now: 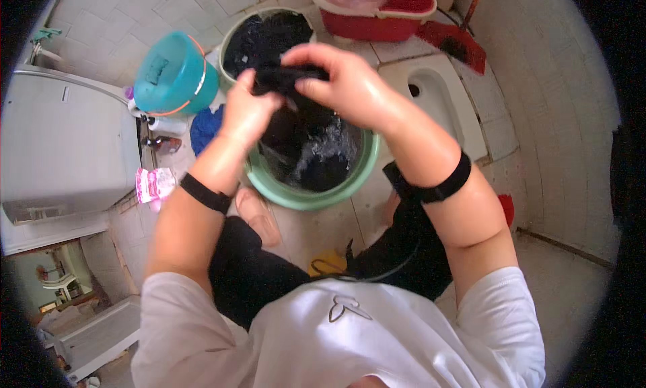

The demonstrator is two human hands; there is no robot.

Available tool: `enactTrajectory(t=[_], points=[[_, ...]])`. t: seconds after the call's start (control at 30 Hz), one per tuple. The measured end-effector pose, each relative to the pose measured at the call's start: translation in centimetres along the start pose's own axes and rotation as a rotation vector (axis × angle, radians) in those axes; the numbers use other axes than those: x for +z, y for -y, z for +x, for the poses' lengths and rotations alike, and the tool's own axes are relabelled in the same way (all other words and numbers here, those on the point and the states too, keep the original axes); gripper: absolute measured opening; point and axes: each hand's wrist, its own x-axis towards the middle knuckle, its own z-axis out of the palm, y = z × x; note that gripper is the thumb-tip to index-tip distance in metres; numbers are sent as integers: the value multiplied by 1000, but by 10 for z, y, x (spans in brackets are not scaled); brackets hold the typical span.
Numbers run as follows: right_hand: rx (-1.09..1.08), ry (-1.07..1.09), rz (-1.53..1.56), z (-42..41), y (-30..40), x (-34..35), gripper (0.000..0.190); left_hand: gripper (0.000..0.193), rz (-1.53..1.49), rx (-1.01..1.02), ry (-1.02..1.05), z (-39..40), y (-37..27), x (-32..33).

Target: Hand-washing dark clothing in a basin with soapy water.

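My right hand pinches a wet black cloth between thumb and bent fingers. On the cloth's other side is my left hand, its thumb and fingers around the fabric, slightly blurred. Both hands are raised above a round green plastic basin. Dark water with bright ripples fills the basin, and more black fabric lies in it. The cloth hangs down toward this water, its lower end partly hidden by my hands. Just beyond stands a pale bucket heaped with black, wet-looking fabric.
A teal bucket with an orange-edged handle stands left, near blue fabric, a brown bottle and a pink-and-white packet. A squat toilet is right. Behind are a red tub and red dustpan. A white appliance borders the left.
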Motion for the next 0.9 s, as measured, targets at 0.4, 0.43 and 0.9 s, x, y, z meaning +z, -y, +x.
enactTrajectory(t=[0.4,0.43,0.9], points=[[517,387,-329,-21,-88,-24,134,25,38,179,-124,7,-190,-135],[510,385,-324,-20,-89,-14,134,26,43,151,-128,4,-210,-137],[800,301,-301,-9,-130,124,79,34,133,258,-96,-8,-239,-130]])
